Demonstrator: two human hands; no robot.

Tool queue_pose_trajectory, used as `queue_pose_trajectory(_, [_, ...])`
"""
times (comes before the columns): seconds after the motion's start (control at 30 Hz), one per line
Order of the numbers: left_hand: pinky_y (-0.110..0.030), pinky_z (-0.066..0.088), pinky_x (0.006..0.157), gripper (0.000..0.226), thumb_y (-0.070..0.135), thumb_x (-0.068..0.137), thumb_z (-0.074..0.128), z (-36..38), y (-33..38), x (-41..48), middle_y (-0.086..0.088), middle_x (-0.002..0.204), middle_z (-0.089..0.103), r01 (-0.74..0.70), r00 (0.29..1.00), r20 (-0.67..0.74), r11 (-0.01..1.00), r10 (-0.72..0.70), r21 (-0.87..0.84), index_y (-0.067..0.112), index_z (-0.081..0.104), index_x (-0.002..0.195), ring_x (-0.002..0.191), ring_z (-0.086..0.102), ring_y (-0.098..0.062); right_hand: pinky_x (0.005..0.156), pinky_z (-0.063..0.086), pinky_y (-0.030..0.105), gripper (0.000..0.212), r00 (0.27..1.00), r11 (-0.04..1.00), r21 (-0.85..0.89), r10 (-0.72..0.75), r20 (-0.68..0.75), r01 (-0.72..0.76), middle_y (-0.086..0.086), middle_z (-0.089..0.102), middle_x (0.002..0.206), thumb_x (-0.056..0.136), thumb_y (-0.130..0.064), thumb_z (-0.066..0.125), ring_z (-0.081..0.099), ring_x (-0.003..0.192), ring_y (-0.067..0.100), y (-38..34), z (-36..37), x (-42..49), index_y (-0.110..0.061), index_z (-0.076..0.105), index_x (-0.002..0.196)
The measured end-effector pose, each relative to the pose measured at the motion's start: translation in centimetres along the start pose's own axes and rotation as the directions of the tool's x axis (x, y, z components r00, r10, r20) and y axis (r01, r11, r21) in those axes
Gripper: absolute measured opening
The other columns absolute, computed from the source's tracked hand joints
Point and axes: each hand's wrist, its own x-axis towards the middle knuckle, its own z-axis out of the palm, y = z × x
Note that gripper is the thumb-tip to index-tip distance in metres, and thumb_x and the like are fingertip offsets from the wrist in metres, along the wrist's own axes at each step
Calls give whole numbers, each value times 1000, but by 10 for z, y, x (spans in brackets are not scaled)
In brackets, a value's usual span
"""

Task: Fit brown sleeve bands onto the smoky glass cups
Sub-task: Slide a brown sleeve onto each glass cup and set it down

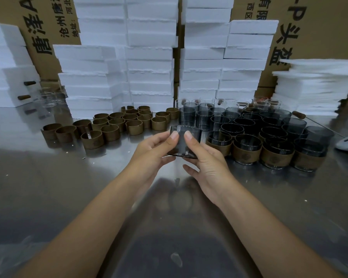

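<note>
Cup [181, 148] is up off the table [48, 187] at the middle of my view, held between both hands: my left hand [155, 151] curls round its left side and my right hand [208, 163] grips its right side, the two thumbs pressed side by side on the near wall. Bands [113, 126] stand loose in a cluster on the table to my left, well apart from my hands. To my right stand banded cups [247, 152] in a front row, close together, with plain cups [249, 122] behind them and foam boxes [149, 57] stacked along the back.
</note>
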Motion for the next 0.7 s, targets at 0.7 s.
queue_pose_trajectory(0.7, [-24, 47, 74, 45, 60, 63, 64, -8, -3, 4, 8, 100, 74, 71, 997, 4, 997, -72, 27, 32, 76, 96, 92, 68, -6, 87, 50, 33, 48, 999, 988, -155, 27, -23, -30, -11, 73, 103, 77, -67, 47, 68, 94, 7, 1, 2, 0, -30, 68, 98])
